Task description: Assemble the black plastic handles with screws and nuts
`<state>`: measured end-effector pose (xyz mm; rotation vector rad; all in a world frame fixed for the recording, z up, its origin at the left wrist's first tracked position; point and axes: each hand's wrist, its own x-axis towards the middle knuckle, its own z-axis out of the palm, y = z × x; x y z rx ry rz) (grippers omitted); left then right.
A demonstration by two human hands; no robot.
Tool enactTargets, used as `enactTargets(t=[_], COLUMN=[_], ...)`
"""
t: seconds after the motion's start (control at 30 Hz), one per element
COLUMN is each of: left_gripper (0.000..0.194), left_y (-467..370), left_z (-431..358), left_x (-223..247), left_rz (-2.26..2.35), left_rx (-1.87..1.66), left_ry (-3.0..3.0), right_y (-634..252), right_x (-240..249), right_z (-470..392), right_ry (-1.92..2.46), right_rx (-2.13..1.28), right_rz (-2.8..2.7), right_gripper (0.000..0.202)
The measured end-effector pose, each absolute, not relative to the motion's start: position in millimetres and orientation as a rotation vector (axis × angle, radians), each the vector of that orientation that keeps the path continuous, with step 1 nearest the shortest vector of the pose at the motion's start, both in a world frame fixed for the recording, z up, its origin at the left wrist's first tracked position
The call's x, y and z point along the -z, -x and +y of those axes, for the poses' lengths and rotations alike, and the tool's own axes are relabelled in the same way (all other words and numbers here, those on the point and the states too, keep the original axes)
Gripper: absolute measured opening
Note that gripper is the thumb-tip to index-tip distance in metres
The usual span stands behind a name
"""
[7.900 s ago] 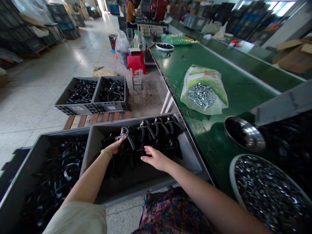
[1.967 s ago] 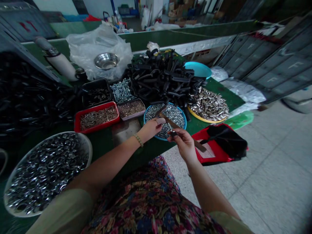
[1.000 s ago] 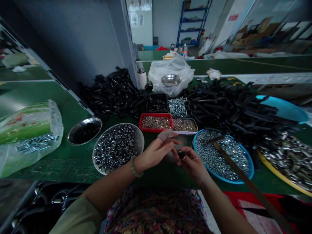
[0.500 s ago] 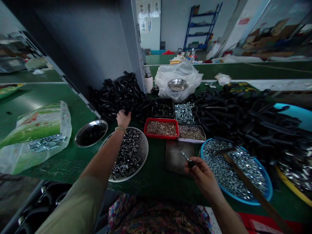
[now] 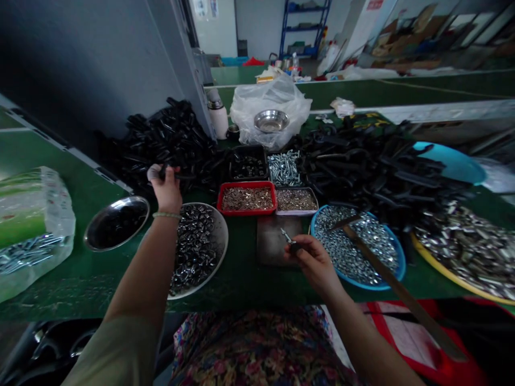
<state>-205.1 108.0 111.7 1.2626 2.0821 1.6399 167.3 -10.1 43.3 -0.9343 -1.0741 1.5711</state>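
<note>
Your right hand [image 5: 313,259] pinched closed on a black-knobbed silver metal bolt [image 5: 287,236], your left hand [image 5: 166,191] at heaped glossy black parts [image 5: 174,136], hold unclear.

At lower center, a bare strip of green bench [image 5: 243,268] runs up between a round plate [image 5: 221,246] and a flat metal plate [image 5: 268,238] to a red tray [image 5: 246,212]. Farther right, the right hand [image 5: 316,260], blue basin [image 5: 362,283] and slanting hammer [image 5: 398,288] obstruct; upper left, piled black parts [image 5: 173,134].

Place: assembly workshop
Green surface [image 5: 241,273]: black parts [image 5: 173,134] heaped loose
Red tray [image 5: 246,212]: small metal pieces [image 5: 247,198]
Back wall [image 5: 259,27]: blue shelf rack [image 5: 304,26]
</note>
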Motion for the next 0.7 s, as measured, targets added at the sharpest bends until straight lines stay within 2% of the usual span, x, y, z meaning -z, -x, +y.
enactTargets(t=[0.1, 0.2, 0.3, 0.37, 0.43, 0.57, 0.7], left_gripper=[0.023, 0.039, 0.045, 0.043, 0.042, 0.044, 0.045], left_y=[157.3, 95.0, 47.8, 31.2, 23.3, 20.1, 23.9], left_z=[68.6, 20.6, -9.0, -15.0, -15.3, -15.6, -21.6], left_x=[-118.1, -117.1, -108.5, -101.9, -97.3, -96.5, -98.2], left_rz=[1.746, 1.259, 1.134, 1.104, 1.055, 1.016, 1.045], left_rx=[-1.555, -1.234, -1.128, -1.128, -1.133, -1.028, -0.821], left_ry=[-1.151, -0.9, -0.752, -0.706, -0.691, -0.714, -0.921], right_y=[-166.1, -164.0, -160.9, -158.7, -157.8, -164.1, -176.4], right_x=[-53.8, -66.4, -75.0, -77.2, -77.2, -75.7, -78.5], right_z=[-10.6, -11.2, -15.0, -19.1, -23.2, -28.7, -31.9], right_ry=[0.959, 0.918, 0.867, 0.864, 0.852, 0.887, 0.818], right_rx=[-1.395, -0.985, -0.627, -0.528, -0.573, -0.917, -1.06], right_rz=[-1.439, -1.936, -2.226, -2.264, -2.227, -2.008, -2.11], right_gripper=[0.015, 0.027, 0.035, 0.037, 0.036, 0.03, 0.025])
